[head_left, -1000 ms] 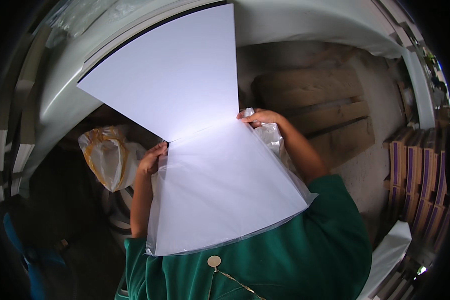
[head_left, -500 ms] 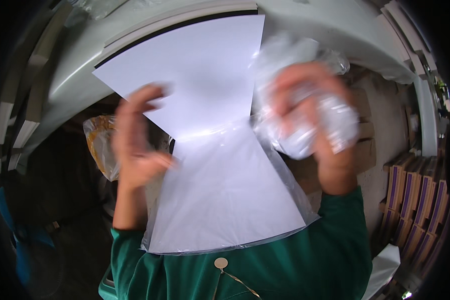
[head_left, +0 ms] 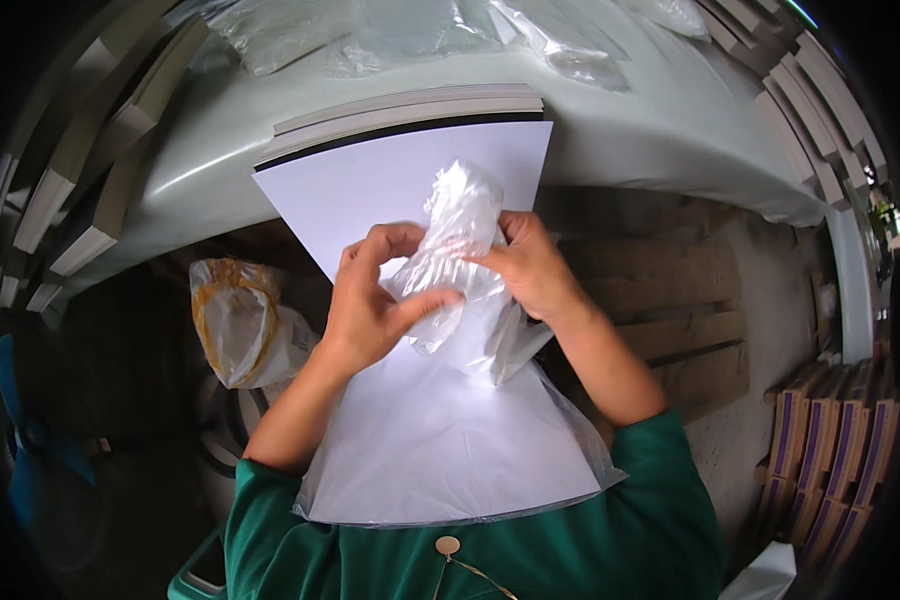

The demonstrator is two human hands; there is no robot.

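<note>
Both hands grip a crumpled clear plastic bag [head_left: 465,215] in front of me. My left hand [head_left: 370,295] has its thumb and fingers curled around the bag's left side. On the opposite side my right hand [head_left: 532,268] pinches the plastic between thumb and fingers. Beneath them lies a large white sheet [head_left: 345,205], its far part over a stack of boards [head_left: 410,105] at the table edge. The near part of the white stack sits inside a clear plastic sleeve [head_left: 460,450] that reaches to my body. The bag hides the middle of the sheet.
A pale covered table [head_left: 660,130] runs across the far side, with flat clear plastic bags [head_left: 410,45] on it. Stacked boards [head_left: 120,150] stand at left. Also left are a yellow-and-clear plastic bag [head_left: 240,320] and a blue fan [head_left: 35,440]. Cartons [head_left: 830,450] are stacked at right.
My right hand has brought the crumpled bag leftward over the white sheet. The left hand has moved right and taken hold of the bag too. The view has shifted, showing more of the table.
</note>
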